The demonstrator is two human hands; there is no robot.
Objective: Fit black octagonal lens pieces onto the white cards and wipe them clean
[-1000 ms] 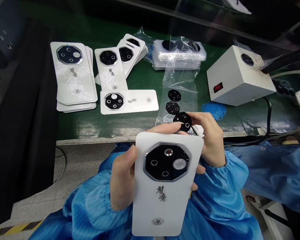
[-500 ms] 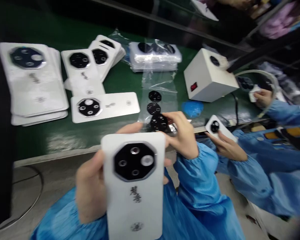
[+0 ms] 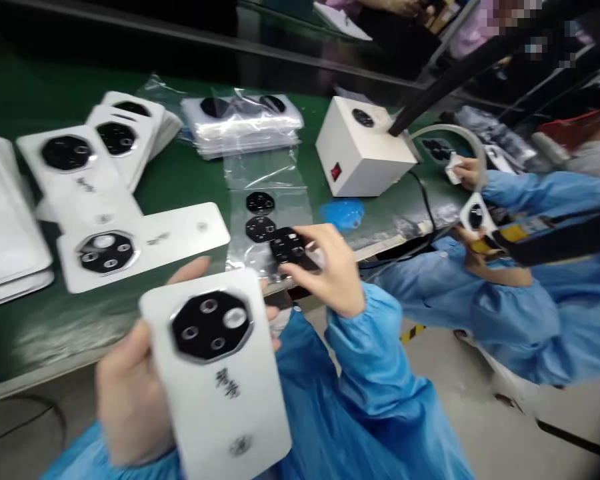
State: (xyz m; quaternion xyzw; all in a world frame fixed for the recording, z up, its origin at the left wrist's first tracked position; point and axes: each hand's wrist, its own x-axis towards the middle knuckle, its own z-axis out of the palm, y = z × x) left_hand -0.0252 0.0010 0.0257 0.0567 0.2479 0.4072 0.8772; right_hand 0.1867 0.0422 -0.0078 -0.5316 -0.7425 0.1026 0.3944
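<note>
My left hand (image 3: 135,393) is wrapped round a white phone back cover (image 3: 220,413) with a black octagonal camera area, held upright in front of me. My right hand (image 3: 337,270) pinches a black camera lens cover (image 3: 286,247) at the bench's front edge. The piece is over a clear plastic sheet (image 3: 300,200), where two more black lens covers (image 3: 260,203) lie in a column. Another white back cover (image 3: 185,235) rests sideways on the bench, left of the sheet.
Stacked white covers (image 3: 5,220) stand at the left, with fanned covers (image 3: 95,183) beside them. Behind lies a plastic-wrapped stack (image 3: 245,130). A white box (image 3: 363,160) with a red switch and a blue object (image 3: 344,213) sit right. A co-worker's hands (image 3: 467,173) work further right.
The view has swung right, so the bench things appear further left. The black lens cover in my right hand is now tilted up off the sheet. My left hand still holds the white cover.
</note>
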